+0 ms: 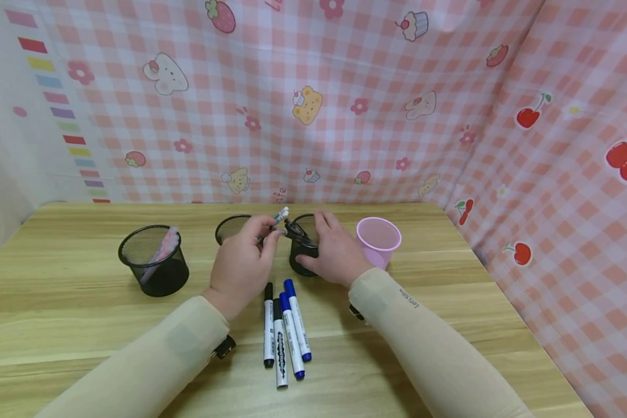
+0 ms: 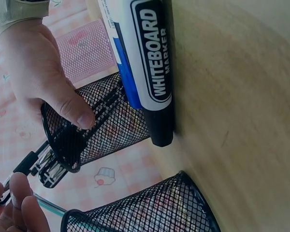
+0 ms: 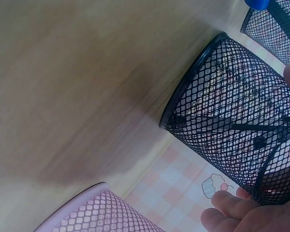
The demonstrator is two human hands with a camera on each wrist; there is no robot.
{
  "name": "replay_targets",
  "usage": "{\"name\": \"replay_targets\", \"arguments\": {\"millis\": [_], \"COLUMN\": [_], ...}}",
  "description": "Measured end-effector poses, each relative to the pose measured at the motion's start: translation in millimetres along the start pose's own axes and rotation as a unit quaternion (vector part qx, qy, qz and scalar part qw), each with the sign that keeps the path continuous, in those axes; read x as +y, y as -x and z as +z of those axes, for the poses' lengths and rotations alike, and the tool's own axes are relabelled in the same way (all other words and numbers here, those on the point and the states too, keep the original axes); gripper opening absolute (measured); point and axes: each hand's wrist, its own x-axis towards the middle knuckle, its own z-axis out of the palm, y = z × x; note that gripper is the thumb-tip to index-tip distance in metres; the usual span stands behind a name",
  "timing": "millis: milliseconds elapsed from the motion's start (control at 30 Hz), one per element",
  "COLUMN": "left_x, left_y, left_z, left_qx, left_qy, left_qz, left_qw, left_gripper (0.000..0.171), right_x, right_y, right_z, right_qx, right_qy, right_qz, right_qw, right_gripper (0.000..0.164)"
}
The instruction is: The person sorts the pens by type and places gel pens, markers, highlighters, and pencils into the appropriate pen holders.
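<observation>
My right hand (image 1: pixel 339 247) grips the rim of a black mesh pen holder (image 1: pixel 304 264), thumb on the near side. Dark pens (image 1: pixel 296 231) stand inside it, clips at the top; the mesh (image 3: pixel 208 92) shows their bodies in the right wrist view. Just to the left, my left hand (image 1: pixel 245 255) pinches a black pen (image 2: pixel 26 162) between thumb and fingers, beside those pen tops. Behind the left hand, a second black mesh holder (image 1: pixel 230 223) is partly hidden. A white-topped pen (image 1: pixel 282 215) sticks up by the left fingers; its lower part is covered.
Several whiteboard markers (image 1: pixel 284 337), black and blue capped, lie in front of the holders. At the left stands a black mesh holder (image 1: pixel 162 281) with a pink patterned item (image 1: pixel 167 244) in it. A pink mesh holder (image 1: pixel 381 255) is at the right. A checked curtain (image 1: pixel 292 145) hangs behind.
</observation>
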Motion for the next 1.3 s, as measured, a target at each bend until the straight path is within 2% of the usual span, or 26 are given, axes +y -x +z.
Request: {"name": "replay_targets", "arguments": {"millis": [367, 700, 967, 1300], "left_x": [-2.8, -1.9, -1.6, 0.7], "left_y": [-0.4, 0.4, 1.6, 4.7], "left_z": [7.5, 9.7, 10.6, 9.5], "left_qx": [-0.026, -0.036, -0.043, -0.078], "left_qy": [-0.026, -0.042, -0.047, -0.055], "left_qz": [-0.013, -0.025, -0.021, -0.032], "left_qw": [0.9992, 0.9982, 0.9978, 0.9950], "left_gripper": [0.027, 0.030, 0.033, 0.036], "right_x": [0, -2, -2, -1], "right_y": [0, 1, 1, 0], "right_z": [-1, -1, -1, 0], "right_qx": [0.002, 0.000, 0.002, 0.001], "right_qy": [-0.006, -0.008, -0.010, -0.008], "right_qz": [-0.004, 0.001, -0.001, 0.004], "right_qw": [1.000, 1.000, 1.000, 1.000], "right_gripper": [0.108, 0.108, 0.108, 0.108]}}
